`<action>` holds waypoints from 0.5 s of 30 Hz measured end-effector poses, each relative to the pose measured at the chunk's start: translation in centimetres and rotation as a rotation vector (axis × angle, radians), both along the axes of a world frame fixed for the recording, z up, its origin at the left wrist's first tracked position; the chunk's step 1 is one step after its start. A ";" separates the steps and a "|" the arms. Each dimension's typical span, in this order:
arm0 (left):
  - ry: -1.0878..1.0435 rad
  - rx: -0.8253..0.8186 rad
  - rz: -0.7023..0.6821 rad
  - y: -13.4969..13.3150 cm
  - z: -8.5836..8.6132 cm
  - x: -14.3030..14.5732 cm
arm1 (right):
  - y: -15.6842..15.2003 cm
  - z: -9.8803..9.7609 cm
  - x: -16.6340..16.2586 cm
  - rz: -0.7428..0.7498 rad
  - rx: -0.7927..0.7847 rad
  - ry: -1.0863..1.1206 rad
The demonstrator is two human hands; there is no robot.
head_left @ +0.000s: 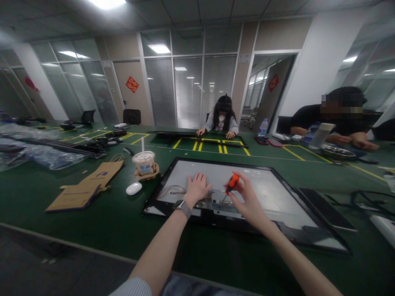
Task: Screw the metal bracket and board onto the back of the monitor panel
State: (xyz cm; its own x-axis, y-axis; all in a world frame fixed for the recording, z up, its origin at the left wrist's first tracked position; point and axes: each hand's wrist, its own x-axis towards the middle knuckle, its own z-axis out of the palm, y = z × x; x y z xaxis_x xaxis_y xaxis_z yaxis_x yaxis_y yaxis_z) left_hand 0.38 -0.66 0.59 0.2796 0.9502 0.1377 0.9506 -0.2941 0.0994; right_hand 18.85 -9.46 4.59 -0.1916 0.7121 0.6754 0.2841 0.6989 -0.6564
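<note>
At frame centre the right hand [248, 199] grips the screwdriver [232, 182] in its fingers, shaft slanting down-left onto the panel [277, 193]. The left hand [196, 188] lies just left of the tip, fingers spread flat on the panel.

Orange-handled screwdriver [230, 186] stands tilted, tip on the open monitor panel [271, 193] (lying flat).

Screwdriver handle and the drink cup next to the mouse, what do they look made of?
Screwdriver: the handle looks like smooth orange plastic with a black part; the shaft is thin and dark, probably metal. Drink cup: seems clear plastic, since a pale drink shows through, with a lid and straw.
</note>
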 end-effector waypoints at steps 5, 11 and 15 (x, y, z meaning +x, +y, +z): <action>0.010 0.009 -0.006 0.0 0.0 0.0 | 0.3 -0.4 0.3 -0.087 0.025 -0.016; 0.006 0.009 -0.005 -0.1 0.1 0.0 | 0.6 -0.9 0.2 -0.031 0.010 0.038; 0.003 0.004 -0.004 -0.2 0.2 0.1 | 0.3 -0.5 0.1 0.013 0.003 0.059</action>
